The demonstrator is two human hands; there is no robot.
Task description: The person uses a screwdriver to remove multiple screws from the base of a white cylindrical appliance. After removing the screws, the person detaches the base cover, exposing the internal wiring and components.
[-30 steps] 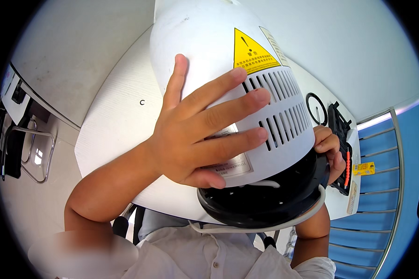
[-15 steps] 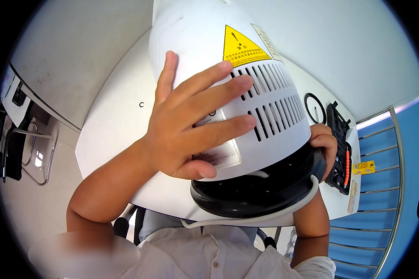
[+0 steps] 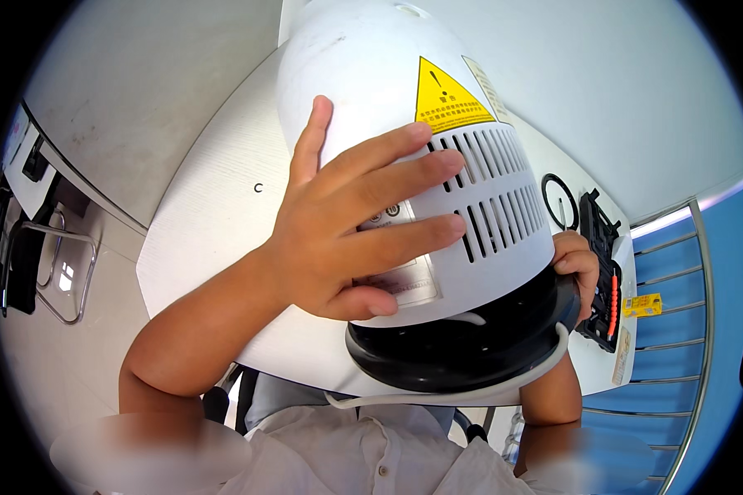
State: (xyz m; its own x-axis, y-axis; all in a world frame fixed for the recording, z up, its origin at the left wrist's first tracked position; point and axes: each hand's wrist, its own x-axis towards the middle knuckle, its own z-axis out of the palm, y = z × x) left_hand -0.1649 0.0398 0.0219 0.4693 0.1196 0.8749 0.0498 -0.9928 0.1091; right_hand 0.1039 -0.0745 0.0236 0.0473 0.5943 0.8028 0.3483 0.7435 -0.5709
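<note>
A white plastic appliance (image 3: 495, 276), which looks like a small tabletop water dispenser, lies tipped on the table with its round black base (image 3: 446, 355) toward me. Its body carries rows of vent slots, a yellow triangular warning label (image 3: 447, 107) and a silver label partly under my fingers. My left hand (image 3: 330, 227) rests on the body's left side, fingers spread and thumb near the base. At the right, my right hand (image 3: 576, 266) has its fingers curled over the edge of the base; part of it is hidden behind. A pale power cord (image 3: 504, 384) trails around the base.
An open black tool case (image 3: 600, 247) with an orange-red flexible shaft (image 3: 613, 307) lies at the white table's (image 3: 202, 223) right edge, beside a black ring (image 3: 559, 200). Beyond that edge are metal rails (image 3: 673, 346) and a small yellow packet (image 3: 642, 305). A chair (image 3: 62, 272) stands far left.
The dispenser has shifted slightly right and toward me in the view, and both hands have moved with it. Their hold looks the same.
</note>
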